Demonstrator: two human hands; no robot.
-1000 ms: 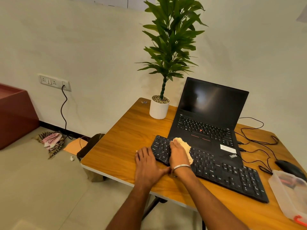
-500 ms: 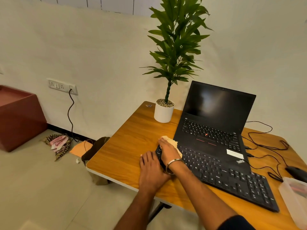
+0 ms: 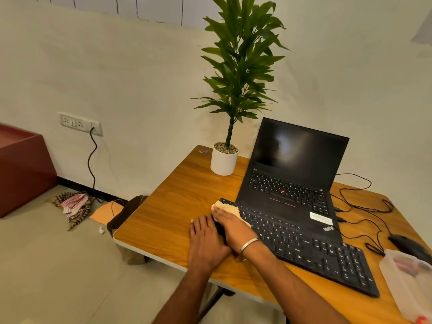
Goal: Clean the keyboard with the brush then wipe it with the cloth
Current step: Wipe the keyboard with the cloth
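my right hand point(image 3: 233, 226) presses the cloth point(image 3: 228, 208) flat-fingered on the keyboard point(image 3: 301, 246), whose long axis runs away rightward from my fingers; my left hand point(image 3: 205, 242) lies flat beside it.

The keyboard point(image 3: 304, 244) is black, flat and full-size. It lies slanted on the wooden surface point(image 3: 168, 218), and its far left edge touches the front of an open black laptop point(image 3: 289, 183). The cloth point(image 3: 228, 208) is small, pale cream and crumpled. It sits on the far left corner of the keyboard, pressed under the right hand point(image 3: 233, 226).
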